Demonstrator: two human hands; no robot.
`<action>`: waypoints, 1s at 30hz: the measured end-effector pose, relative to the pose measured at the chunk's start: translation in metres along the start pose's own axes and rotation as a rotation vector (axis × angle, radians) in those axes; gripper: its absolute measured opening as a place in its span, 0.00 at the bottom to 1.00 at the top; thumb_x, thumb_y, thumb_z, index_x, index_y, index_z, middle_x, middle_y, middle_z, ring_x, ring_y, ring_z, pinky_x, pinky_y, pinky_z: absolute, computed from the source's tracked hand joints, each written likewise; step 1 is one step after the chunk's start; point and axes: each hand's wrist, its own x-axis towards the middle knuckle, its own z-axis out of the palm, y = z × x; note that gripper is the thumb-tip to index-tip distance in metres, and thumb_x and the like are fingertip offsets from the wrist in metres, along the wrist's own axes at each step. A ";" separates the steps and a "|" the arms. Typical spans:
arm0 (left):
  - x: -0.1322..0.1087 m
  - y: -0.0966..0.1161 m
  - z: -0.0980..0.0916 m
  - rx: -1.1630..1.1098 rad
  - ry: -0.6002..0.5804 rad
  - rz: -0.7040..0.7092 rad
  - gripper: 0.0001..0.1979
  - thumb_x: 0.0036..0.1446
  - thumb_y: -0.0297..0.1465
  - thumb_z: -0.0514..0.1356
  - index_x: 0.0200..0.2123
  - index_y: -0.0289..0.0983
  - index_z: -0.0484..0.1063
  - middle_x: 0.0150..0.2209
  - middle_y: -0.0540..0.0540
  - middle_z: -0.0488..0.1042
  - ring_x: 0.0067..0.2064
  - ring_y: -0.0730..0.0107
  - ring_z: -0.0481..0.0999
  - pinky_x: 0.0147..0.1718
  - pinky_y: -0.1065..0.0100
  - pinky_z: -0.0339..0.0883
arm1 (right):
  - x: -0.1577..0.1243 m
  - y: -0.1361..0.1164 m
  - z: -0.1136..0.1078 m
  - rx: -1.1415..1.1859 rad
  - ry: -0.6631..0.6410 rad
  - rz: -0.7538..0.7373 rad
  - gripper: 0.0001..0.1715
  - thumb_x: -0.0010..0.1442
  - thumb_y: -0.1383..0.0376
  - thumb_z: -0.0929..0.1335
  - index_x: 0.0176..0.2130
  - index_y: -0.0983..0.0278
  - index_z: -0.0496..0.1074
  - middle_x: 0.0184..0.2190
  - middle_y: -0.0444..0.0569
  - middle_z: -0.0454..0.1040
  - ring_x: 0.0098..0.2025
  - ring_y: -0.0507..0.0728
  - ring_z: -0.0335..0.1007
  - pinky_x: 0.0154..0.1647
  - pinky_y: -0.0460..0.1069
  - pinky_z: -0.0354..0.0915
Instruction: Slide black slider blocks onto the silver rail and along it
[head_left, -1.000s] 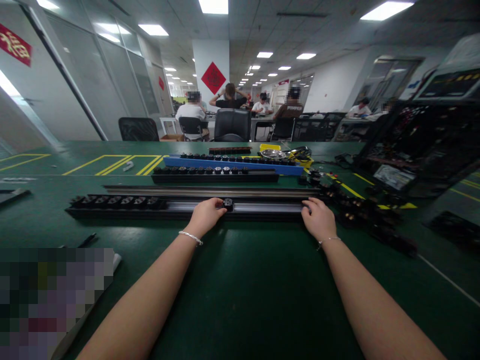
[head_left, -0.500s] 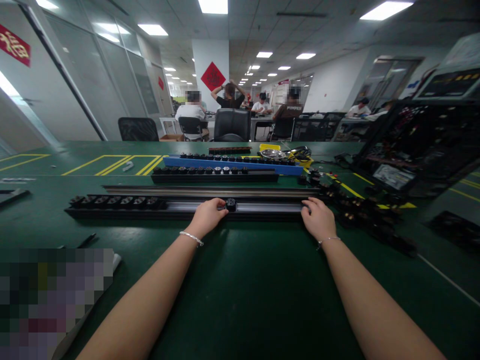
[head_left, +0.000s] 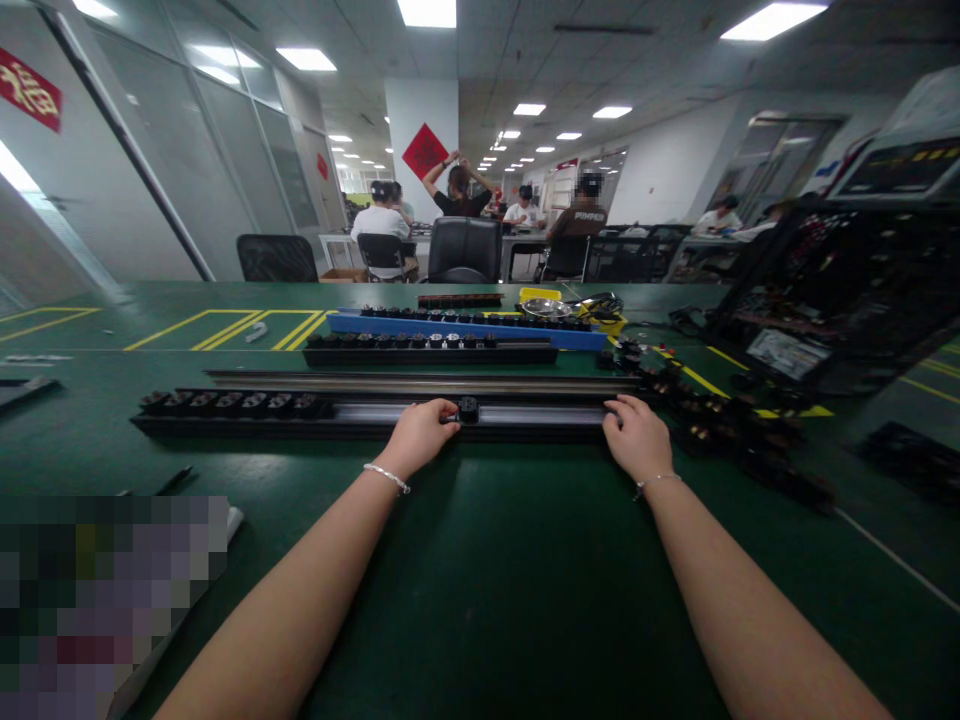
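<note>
A long black rail (head_left: 540, 433) with a silvery channel lies crosswise in front of me. Several black socket-like modules (head_left: 255, 404) sit in a row at its left part. One small black module (head_left: 469, 409) stands alone near the middle of the channel. My left hand (head_left: 421, 437) is closed, thumb and fingertips against the left side of this lone module. At the rail's right end, my right hand (head_left: 639, 437) has its fingers bent around the rail, thumb on the near side; its fingertips are partly hidden.
Behind lie another dark rail (head_left: 420, 380), a filled black rail (head_left: 427, 355) and a blue strip (head_left: 465, 329) with modules. Loose black modules (head_left: 739, 430) are heaped at right, near a dark open-fronted machine (head_left: 840, 290). A pen-like object (head_left: 174, 480) lies at left. People sit farther back.
My left hand and the lone module have shifted slightly to the right along the channel. My right hand and the rail have stayed in place.
</note>
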 end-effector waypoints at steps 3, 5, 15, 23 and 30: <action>-0.001 0.002 -0.001 -0.018 -0.012 -0.007 0.14 0.53 0.29 0.60 0.45 0.40 0.70 0.46 0.46 0.77 0.50 0.67 0.73 0.57 0.61 0.55 | 0.000 0.002 0.003 0.009 0.021 -0.008 0.21 0.56 0.64 0.59 0.43 0.64 0.75 0.49 0.54 0.71 0.49 0.60 0.66 0.52 0.56 0.61; -0.002 0.003 -0.001 -0.014 -0.019 0.001 0.13 0.53 0.27 0.59 0.44 0.40 0.69 0.46 0.47 0.77 0.50 0.67 0.73 0.60 0.57 0.49 | 0.000 0.003 0.004 0.011 0.031 -0.013 0.21 0.56 0.64 0.59 0.43 0.64 0.75 0.49 0.54 0.71 0.48 0.60 0.67 0.52 0.56 0.61; -0.002 -0.001 0.001 -0.011 -0.075 0.042 0.11 0.55 0.28 0.57 0.43 0.43 0.66 0.47 0.49 0.77 0.53 0.68 0.71 0.61 0.47 0.30 | -0.001 -0.004 0.001 0.001 0.033 0.002 0.21 0.56 0.65 0.59 0.43 0.66 0.75 0.48 0.55 0.71 0.50 0.61 0.66 0.53 0.57 0.60; -0.003 -0.003 0.004 0.004 -0.112 0.097 0.13 0.55 0.29 0.57 0.44 0.46 0.63 0.50 0.51 0.74 0.55 0.66 0.69 0.59 0.42 0.24 | -0.006 -0.056 0.003 0.169 0.016 -0.178 0.21 0.57 0.64 0.60 0.47 0.67 0.72 0.50 0.56 0.71 0.53 0.61 0.62 0.56 0.57 0.58; -0.002 -0.005 0.007 0.102 -0.099 0.155 0.16 0.54 0.32 0.58 0.47 0.47 0.62 0.52 0.51 0.73 0.57 0.62 0.66 0.59 0.39 0.28 | -0.019 -0.120 0.017 0.306 -0.097 -0.305 0.22 0.57 0.61 0.62 0.48 0.67 0.71 0.51 0.55 0.70 0.54 0.59 0.62 0.56 0.55 0.57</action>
